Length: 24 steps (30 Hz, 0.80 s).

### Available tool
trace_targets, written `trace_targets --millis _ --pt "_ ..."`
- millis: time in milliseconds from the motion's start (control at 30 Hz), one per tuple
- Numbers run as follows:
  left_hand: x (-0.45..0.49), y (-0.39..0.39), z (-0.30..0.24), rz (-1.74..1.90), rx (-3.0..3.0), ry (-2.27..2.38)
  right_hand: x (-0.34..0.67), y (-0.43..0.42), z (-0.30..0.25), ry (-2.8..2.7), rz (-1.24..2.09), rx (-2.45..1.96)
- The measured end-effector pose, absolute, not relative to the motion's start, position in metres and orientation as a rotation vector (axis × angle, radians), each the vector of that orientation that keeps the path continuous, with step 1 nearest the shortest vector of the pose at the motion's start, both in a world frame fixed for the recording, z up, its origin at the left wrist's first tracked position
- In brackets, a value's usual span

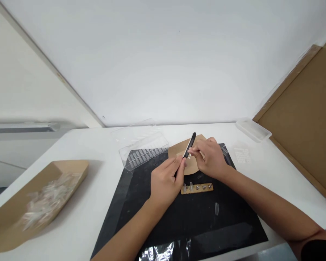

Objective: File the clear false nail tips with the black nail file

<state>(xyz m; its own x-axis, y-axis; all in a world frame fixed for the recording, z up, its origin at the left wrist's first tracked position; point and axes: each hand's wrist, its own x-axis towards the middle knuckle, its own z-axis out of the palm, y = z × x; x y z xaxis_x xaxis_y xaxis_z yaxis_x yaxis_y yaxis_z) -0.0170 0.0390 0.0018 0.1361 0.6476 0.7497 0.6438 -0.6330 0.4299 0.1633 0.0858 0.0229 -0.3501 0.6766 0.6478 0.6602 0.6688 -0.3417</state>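
My left hand (165, 183) is shut around a black nail file (190, 144), which tilts up and away from me. My right hand (209, 157) pinches a small pale false nail tip (188, 156) against the file's edge. Both hands are above a curved kraft paper sheet (179, 149). Just below them, a wooden strip (197, 188) holds several clear nail tips upright. One loose clear tip (216, 208) lies on the black mat (195, 224).
A clear plastic box (143, 154) of nail tips stands at the mat's far left corner. A kraft tray (70, 170) heaped with clear tips sits at left. A shallow white tray (252, 129) and a brown board (301, 108) are at far right.
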Motion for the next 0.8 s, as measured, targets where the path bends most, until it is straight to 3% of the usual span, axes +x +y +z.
trace_targets --millis 800 --pt "-0.016 0.0389 0.0002 1.562 2.393 1.381 0.1633 0.0895 0.0209 -2.141 0.007 -1.032"
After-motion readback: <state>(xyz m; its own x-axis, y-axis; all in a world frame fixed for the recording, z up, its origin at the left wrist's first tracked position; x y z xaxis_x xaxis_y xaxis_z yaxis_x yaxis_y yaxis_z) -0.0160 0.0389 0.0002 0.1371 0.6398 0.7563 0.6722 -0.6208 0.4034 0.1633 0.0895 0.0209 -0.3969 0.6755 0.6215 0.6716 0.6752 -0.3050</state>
